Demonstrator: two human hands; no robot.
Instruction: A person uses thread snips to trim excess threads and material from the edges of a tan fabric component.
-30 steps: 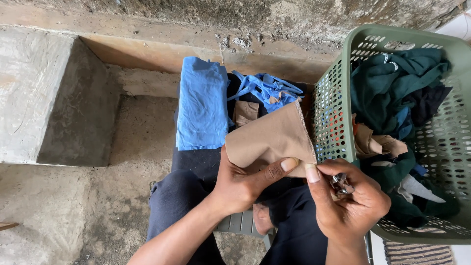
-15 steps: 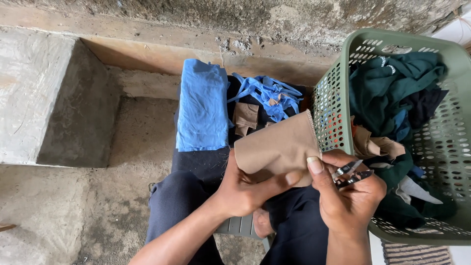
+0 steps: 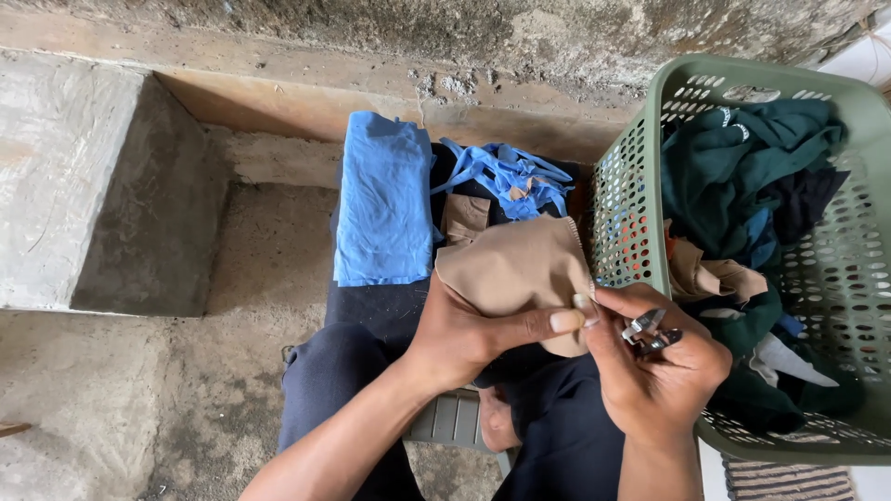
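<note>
— Two bare hands meet low in the view, at about five o'clock from the centre. What does each one hold?

— The left hand grips a tan piece of soft folded fabric, thumb stretched along its lower edge and fingers curled underneath. The right hand is closed around a small pair of metal thread snips, its thumb tip touching the fabric's right edge.

— Where does the tan fabric sit?

— Just above the left hand, near the middle of the view, held over the person's dark trousers.

— What lies around it?

— At eleven o'clock from the fabric, a flat folded bright blue cloth rests on a dark surface. At twelve o'clock lies a crumpled blue garment with straps, with a small tan scrap just beside it. At three o'clock stands a green perforated plastic laundry basket, close beside the right hand, filled with dark green, navy and tan clothes.

— And the surroundings?

— Rough grey concrete floor at eight o'clock, and a concrete step block at ten o'clock.
</note>
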